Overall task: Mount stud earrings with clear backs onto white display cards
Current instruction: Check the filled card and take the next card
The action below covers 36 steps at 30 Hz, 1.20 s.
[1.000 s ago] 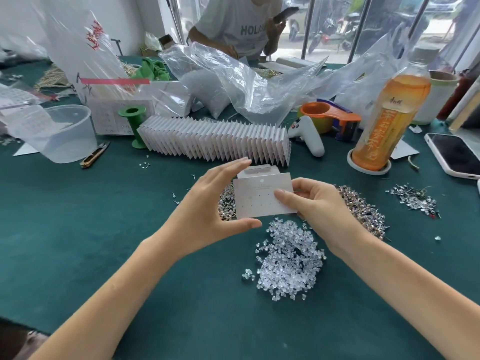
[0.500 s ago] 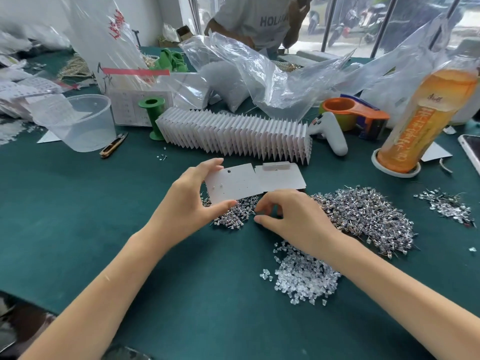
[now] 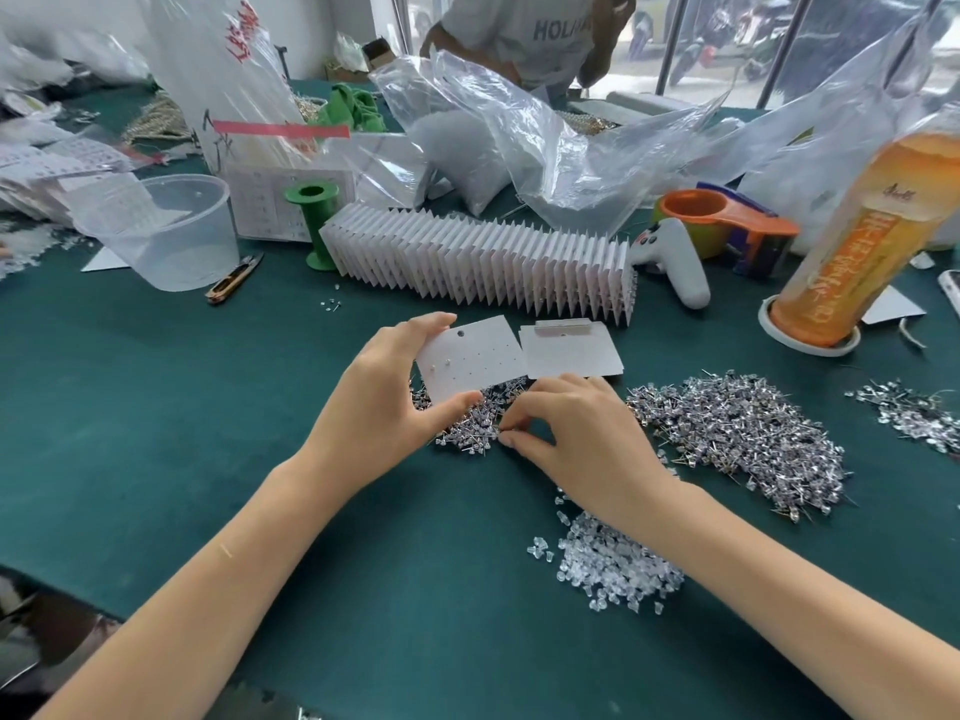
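My left hand [image 3: 387,402] pinches the unfolded white perforated display card [image 3: 470,363]; right hand [image 3: 574,433] fingers pinch narrowly in the silver stud earring pile [image 3: 475,426], mid-tabletop [image 3: 156,407].

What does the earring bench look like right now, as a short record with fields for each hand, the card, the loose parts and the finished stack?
left hand: holds the white display card above the table, thumb under its lower edge
card: opened flat, at least one stud seated near its left end
right hand: fingers curled at the small stud pile; whether they pinch a stud cannot be told
loose parts: large stud heap on the right, clear backs near the right forearm
finished stack: row of cards standing behind
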Tool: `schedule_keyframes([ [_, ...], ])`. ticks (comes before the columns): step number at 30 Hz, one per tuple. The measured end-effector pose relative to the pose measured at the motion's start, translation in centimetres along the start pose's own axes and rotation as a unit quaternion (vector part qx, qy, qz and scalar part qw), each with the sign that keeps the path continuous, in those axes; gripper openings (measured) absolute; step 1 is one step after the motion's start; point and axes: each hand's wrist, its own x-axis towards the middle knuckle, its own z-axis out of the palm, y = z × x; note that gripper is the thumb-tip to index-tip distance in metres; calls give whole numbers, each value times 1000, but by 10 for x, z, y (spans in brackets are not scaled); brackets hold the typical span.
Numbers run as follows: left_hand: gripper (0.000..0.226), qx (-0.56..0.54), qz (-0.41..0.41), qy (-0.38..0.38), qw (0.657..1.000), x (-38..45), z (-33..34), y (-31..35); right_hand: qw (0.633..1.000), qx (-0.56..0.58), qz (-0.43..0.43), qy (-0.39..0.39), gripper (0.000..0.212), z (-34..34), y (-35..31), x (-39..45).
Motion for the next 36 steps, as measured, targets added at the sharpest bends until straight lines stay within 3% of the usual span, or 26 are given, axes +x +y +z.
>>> schedule_keyframes([
  [6,67,9,24,-6,1000,-1,1,3,1000,12,2,25,6,-9,7,-8],
  [14,69,-4,44,-31,999,-3,7,5,978,189,87,-7,12,-21,14,-5],
  [23,68,-3,44,-27,999,-3,6,3,989,104,80,-69,13,-25,10,-7],
  [30,70,-15,53,-36,998,-4,8,6,993,104,49,-37,9,-30,8,-7],
  [36,74,-40,72,-70,994,-8,11,10,992,115,24,34,11,-37,7,-5],
])
